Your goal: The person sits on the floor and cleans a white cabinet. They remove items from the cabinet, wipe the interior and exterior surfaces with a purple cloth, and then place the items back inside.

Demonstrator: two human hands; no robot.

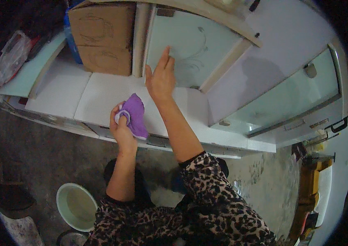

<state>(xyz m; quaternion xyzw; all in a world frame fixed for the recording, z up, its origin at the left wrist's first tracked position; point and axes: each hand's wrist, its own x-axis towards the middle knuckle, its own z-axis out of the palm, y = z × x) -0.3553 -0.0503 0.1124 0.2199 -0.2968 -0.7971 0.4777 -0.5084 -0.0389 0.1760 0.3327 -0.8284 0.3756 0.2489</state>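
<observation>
My left hand (pixel 122 129) grips a purple cloth (pixel 135 115) with white edging, held over the front of a white countertop (pixel 106 92). A white ring shape shows around my left thumb; I cannot tell whether it is the cloth's trim or a separate thing. Ahead, my right hand (pixel 163 73) reaches up before a frosted glass cabinet door (pixel 189 43) decorated with a scroll of leaves. Its index finger points out and the thumb stands away from it, with nothing held. Whether the fingertip touches the glass is unclear.
Left of the door stands a cardboard box (pixel 103 43) on the counter. A second glass door (pixel 284 92) is at the right. On the concrete floor (pixel 47 153) sits a pale green basin (pixel 78 206) of cloudy liquid. A plastic bag (pixel 12 58) lies on a glass-topped ledge at far left.
</observation>
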